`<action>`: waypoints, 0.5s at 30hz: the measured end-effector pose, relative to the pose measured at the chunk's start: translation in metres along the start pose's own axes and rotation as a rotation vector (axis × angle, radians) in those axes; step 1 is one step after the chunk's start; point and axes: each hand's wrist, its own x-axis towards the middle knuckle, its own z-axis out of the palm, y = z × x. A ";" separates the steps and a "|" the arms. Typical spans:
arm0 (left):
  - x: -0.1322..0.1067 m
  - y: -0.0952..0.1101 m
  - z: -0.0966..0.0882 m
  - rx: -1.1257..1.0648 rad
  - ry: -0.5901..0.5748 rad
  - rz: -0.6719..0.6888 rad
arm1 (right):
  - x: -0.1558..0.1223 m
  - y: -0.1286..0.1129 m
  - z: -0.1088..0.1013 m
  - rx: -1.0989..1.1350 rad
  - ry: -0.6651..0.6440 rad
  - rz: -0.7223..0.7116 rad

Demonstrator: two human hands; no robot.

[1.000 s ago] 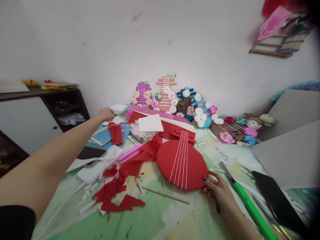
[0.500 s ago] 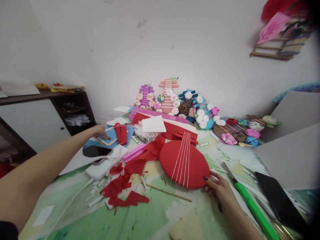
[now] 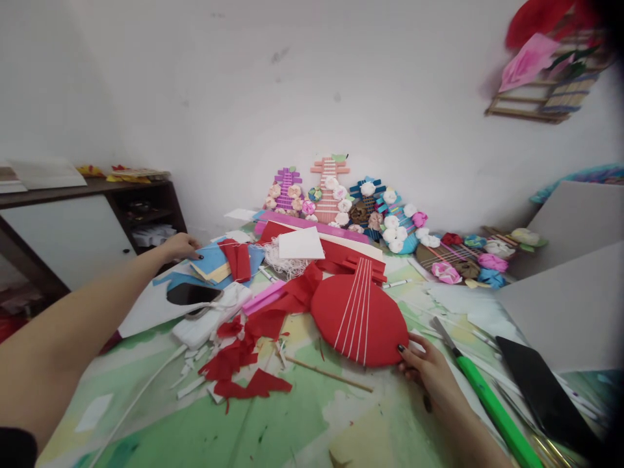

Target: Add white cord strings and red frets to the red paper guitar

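Note:
A red lute-shaped paper craft (image 3: 358, 317) with white strings lies on the green table (image 3: 273, 422). My right hand (image 3: 429, 372) rests at its lower right rim, fingers curled against the edge. My left arm stretches far out to the left. My left hand (image 3: 181, 247) pinches the edge of a stack of blue and cream sheets (image 3: 214, 266) near the table's left side. A folded red strip (image 3: 237, 259) lies on that stack.
Red paper scraps (image 3: 238, 364) and white slivers litter the middle. A phone (image 3: 189, 294) lies on white padding. A green-handled knife (image 3: 487, 403) and black tablet (image 3: 541, 393) lie right. Flowered lute crafts (image 3: 341, 198) lean on the wall. Grey boards (image 3: 565, 305) stand right, a dark cabinet (image 3: 73, 227) left.
My left hand drew back from the far table edge and came down onto the blue and cream sheets, tugging them leftward. My right hand stayed on the red craft.

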 end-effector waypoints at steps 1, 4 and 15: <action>-0.001 0.001 -0.002 0.016 0.011 -0.041 | 0.000 0.001 0.000 -0.001 0.002 -0.003; -0.002 0.005 -0.006 0.034 0.028 -0.116 | -0.001 0.000 0.000 -0.006 -0.004 0.005; -0.002 0.016 -0.011 -0.063 0.008 -0.192 | 0.000 0.003 0.000 0.006 0.004 0.004</action>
